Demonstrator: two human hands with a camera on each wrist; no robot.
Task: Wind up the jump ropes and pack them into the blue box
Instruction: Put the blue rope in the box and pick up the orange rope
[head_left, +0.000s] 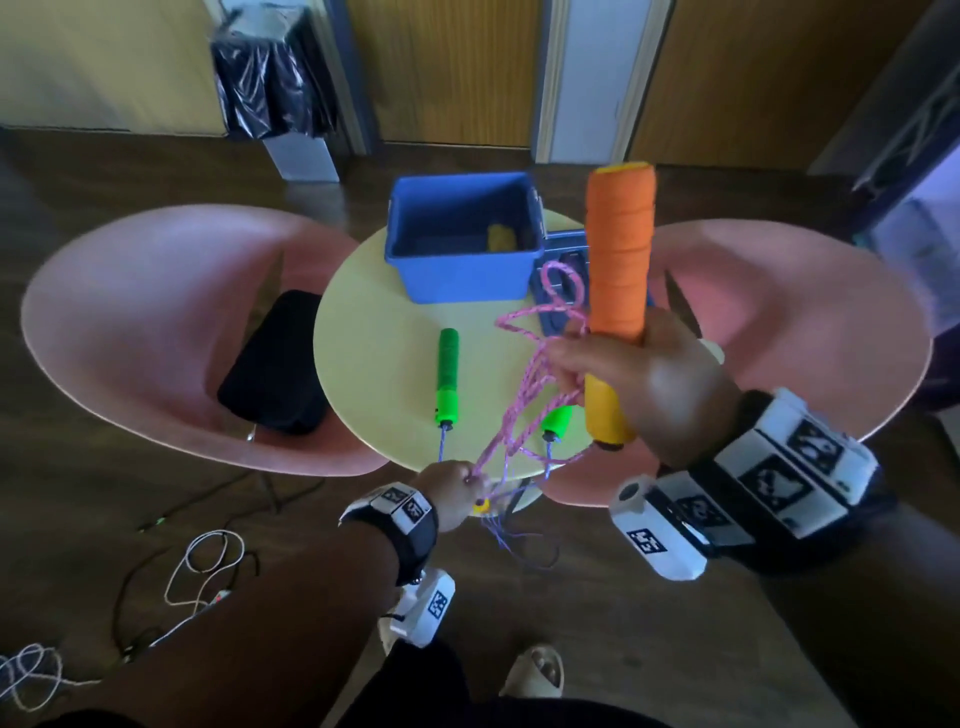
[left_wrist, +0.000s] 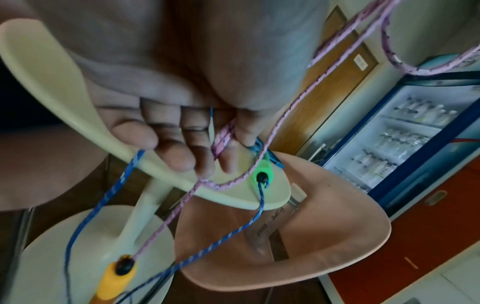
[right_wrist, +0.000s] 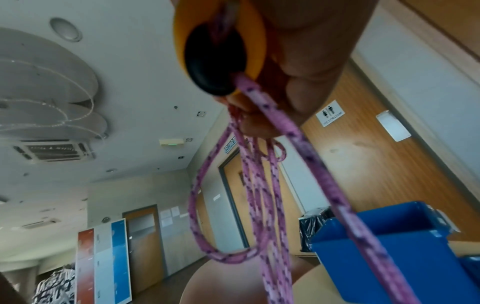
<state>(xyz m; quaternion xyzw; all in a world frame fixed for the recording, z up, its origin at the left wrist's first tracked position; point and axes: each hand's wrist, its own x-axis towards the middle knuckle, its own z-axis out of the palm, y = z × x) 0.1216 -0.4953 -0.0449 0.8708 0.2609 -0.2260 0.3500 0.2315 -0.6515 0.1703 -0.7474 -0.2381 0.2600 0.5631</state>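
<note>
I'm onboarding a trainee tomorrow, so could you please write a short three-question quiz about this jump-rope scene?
1. True or false: the right hand holds the orange handle upright.
2. The left hand pinches which rope? A) pink rope B) blue rope C) none
3. Fill in: the green handle lies on the ____ table.

Key: 1 true; 2 A; 3 yellow. The blue box stands at the table's far side.

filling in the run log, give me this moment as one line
left hand: pinches pink rope | right hand: grips orange handle, rope loops | green handles: on table | blue box: open
</note>
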